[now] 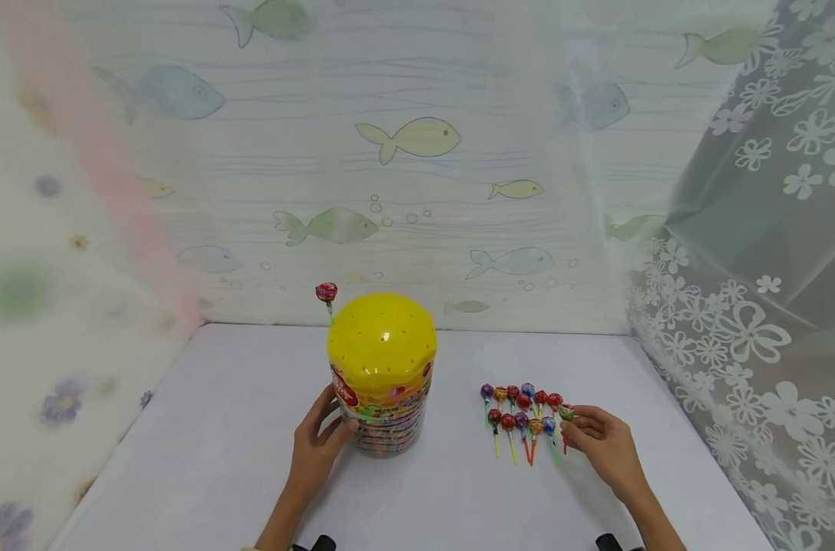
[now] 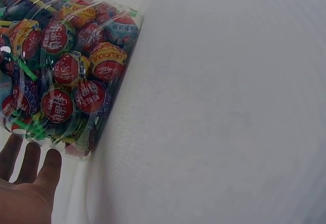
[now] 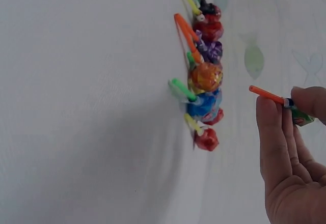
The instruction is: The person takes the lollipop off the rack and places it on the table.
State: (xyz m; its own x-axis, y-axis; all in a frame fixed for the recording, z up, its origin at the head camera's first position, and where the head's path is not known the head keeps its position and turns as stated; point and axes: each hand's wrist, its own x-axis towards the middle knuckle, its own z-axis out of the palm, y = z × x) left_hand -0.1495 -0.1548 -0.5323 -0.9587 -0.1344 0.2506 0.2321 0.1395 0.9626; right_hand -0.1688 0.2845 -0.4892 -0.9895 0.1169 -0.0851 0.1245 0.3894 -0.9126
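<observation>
A clear jar (image 1: 389, 432) with a yellow domed lid (image 1: 381, 337) stands on the table. Wrapped lollipops fill it, seen close up in the left wrist view. My left hand (image 1: 317, 444) rests against the jar's left side, thumb in front; in the left wrist view its fingers (image 2: 30, 163) look straight, tips right at the plastic. Between thumb and fingers, my right hand (image 1: 606, 444) pinches a lollipop (image 3: 301, 117) with a green wrapper and orange-red stick. It is at the right end of two rows of lollipops (image 1: 508, 422) lying on the table.
One lollipop (image 1: 326, 292) stands upright behind the lid's left edge. Small holes dot the lid. The white tabletop (image 1: 217, 428) ends at a fish-patterned curtain (image 1: 417, 199) behind. A floral sheer cloth (image 1: 748, 344) hangs along the right side.
</observation>
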